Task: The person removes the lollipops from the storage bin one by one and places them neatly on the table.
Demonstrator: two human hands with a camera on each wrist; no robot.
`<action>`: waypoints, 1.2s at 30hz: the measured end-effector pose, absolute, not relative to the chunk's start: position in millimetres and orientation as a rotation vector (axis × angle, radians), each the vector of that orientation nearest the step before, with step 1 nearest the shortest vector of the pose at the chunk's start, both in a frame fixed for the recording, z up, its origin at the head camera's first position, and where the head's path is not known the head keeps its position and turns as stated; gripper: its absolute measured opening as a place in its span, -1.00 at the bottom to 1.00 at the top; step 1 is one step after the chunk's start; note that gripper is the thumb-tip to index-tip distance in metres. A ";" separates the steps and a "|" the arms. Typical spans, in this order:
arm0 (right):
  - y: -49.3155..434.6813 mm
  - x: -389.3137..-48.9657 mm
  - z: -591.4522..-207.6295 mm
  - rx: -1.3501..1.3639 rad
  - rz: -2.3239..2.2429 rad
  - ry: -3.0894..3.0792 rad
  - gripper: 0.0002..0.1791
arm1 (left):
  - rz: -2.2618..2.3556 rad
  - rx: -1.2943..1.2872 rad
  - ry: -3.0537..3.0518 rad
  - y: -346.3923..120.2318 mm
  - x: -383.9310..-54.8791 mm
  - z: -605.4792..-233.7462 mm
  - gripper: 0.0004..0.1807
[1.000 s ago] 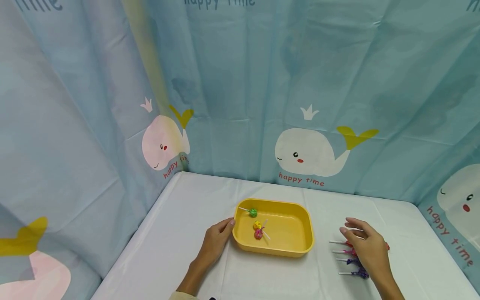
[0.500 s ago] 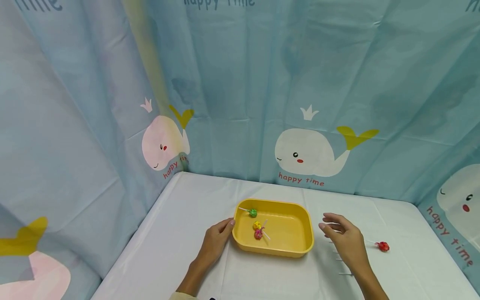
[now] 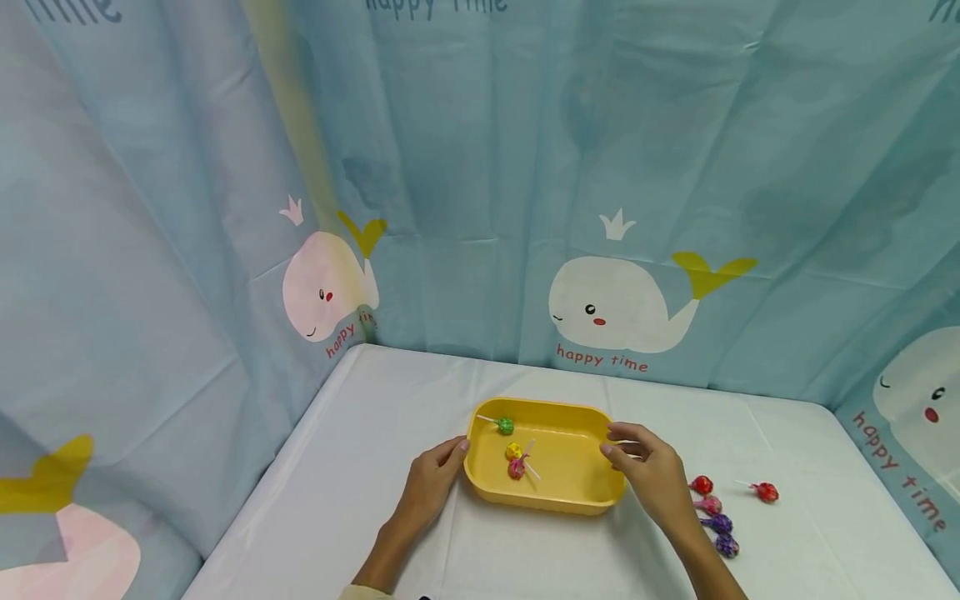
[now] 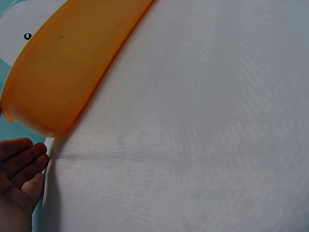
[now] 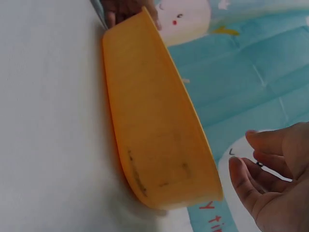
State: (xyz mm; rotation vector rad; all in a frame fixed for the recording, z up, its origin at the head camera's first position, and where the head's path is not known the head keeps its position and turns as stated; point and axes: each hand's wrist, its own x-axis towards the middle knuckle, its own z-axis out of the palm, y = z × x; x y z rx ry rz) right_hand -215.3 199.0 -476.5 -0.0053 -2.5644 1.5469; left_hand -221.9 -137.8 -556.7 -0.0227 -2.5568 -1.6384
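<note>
A yellow plastic tray (image 3: 570, 458) stands on the white-covered table. Inside lie a green lollipop (image 3: 506, 426), a yellow lollipop (image 3: 513, 451) and a pinkish-red lollipop (image 3: 517, 468). My left hand (image 3: 430, 483) holds the left end of the tray, thumb at the rim; in the left wrist view the other fingers (image 4: 24, 162) show beside the tray's end. My right hand (image 3: 652, 475) is at the tray's right end, thumb and fingers apart. The right wrist view shows nothing between the right thumb and fingers (image 5: 246, 186).
Right of my right hand lie a red lollipop (image 3: 702, 485), a pink lollipop (image 3: 708, 504) and two purple lollipops (image 3: 718, 523) in a column. Another red lollipop (image 3: 766, 492) lies further right. A blue whale-print curtain (image 3: 480, 208) hangs behind and beside the table.
My right hand has moved left from over the column of lollipops to the tray's right end, uncovering the lollipop heads. My left hand and the tray stay in place.
</note>
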 end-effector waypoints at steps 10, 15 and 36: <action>174.0 -227.5 -481.6 0.037 1.578 -2.595 -0.66 | -1.636 -0.023 -2.550 -139.3 -222.8 -557.1 -0.34; 160.9 -233.6 -481.6 0.035 1.574 -2.630 -0.64 | -1.639 -0.020 -2.545 -138.5 -223.0 -557.6 -0.34; 131.2 -252.2 -502.9 0.085 1.495 -2.746 -0.70 | -1.640 -0.024 -2.551 -137.8 -220.9 -556.6 -0.33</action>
